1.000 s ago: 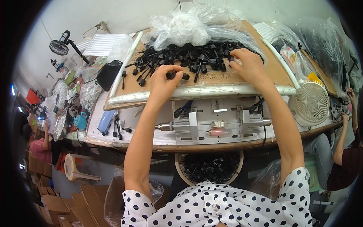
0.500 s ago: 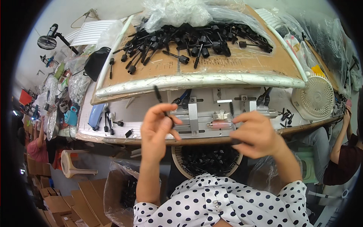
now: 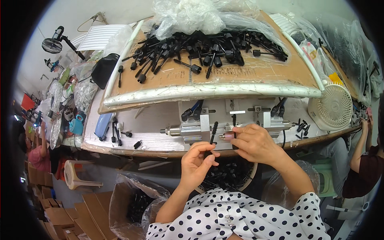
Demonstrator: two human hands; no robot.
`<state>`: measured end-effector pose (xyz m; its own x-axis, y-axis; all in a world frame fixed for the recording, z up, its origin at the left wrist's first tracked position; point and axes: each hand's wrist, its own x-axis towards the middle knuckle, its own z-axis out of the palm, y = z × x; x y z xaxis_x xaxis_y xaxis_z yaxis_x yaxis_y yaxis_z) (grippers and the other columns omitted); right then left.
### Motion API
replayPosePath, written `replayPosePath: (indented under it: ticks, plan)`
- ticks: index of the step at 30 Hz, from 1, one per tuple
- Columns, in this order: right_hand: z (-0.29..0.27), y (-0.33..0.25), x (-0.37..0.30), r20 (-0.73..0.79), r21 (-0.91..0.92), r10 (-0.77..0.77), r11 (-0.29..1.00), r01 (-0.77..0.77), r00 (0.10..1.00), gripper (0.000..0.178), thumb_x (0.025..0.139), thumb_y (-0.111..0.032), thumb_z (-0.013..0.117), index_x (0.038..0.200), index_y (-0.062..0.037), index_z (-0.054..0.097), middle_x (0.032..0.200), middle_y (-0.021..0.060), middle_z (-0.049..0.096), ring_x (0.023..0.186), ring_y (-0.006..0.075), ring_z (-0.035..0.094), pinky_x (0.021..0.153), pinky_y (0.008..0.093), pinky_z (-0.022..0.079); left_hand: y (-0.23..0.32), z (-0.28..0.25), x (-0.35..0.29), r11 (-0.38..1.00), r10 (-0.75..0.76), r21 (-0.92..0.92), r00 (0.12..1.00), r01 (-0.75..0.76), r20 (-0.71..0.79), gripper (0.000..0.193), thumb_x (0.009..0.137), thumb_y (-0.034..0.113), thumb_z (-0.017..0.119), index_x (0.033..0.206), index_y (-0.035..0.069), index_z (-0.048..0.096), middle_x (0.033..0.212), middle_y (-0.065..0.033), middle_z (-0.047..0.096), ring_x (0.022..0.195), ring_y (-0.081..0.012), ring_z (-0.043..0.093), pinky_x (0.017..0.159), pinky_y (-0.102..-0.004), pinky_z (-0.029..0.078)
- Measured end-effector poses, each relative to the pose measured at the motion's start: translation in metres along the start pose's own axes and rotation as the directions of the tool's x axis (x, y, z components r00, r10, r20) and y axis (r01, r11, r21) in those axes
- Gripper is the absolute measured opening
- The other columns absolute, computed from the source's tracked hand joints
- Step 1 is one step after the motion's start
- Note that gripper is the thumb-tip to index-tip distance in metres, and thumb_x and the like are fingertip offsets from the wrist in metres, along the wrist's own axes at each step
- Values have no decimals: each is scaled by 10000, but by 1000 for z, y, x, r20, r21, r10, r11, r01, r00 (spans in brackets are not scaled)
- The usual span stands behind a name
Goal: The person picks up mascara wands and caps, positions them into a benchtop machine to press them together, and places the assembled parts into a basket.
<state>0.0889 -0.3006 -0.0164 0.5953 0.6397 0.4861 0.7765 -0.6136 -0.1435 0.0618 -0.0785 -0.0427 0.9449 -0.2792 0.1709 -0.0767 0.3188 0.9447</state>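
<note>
My left hand [image 3: 196, 164] is closed around the lower end of a black mascara wand [image 3: 213, 135], whose bristled brush points upward. My right hand [image 3: 254, 144] is closed at the middle of a metal clamping fixture [image 3: 204, 125], its fingers around a second mascara wand [image 3: 234, 119]. That wand stands brush up, and its cap end is mostly hidden by the fingers. A pink cylindrical part [image 3: 228, 136] of the fixture lies just left of my right fingertips. Metal cylinders flank the centre, the left one [image 3: 182, 130] fully in sight.
Behind the fixture, many mascara wands [image 3: 196, 50] lie heaped on a cardboard-lined tray [image 3: 256, 74]. Below the table edge a round basket [image 3: 253, 176] holds black pieces. A white fan [image 3: 335, 104] stands at right; loose wands [image 3: 116, 132] and a blue object [image 3: 103, 125] lie at left.
My left hand has moved right and down with its wand, which now stands nearer the fixture's middle. My right hand has shifted slightly left, in against the pink part.
</note>
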Motion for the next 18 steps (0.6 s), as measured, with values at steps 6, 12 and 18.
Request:
replayPosePath:
  ticks: [6,12,18]
  plan:
    - [-53,-25,22,-14,434,-5,901,11,1000,289,642,-158,736,890,-41,646,846,64,634,842,252,614,707,368,458,1,-1,-9,982,116,159,988,-98,-104,246,836,-30,595,1080,-56,580,1180,-131,462,964,-202,600,728,-287,571]
    - [-50,58,125,-242,-183,-16,983,-30,970,214,735,20,591,932,-47,642,886,102,628,843,290,587,712,402,464,-19,30,8,631,443,644,882,-432,158,283,740,31,711,1005,-25,632,1192,-161,537,932,-237,616,757,-304,505]
    - [-39,103,162,-8,-358,16,933,-18,1000,173,719,30,578,879,-32,600,881,112,602,890,280,573,755,365,471,-42,47,25,478,420,731,858,-487,297,331,768,14,661,1062,-93,551,1219,-213,494,1009,-379,576,810,-391,504]
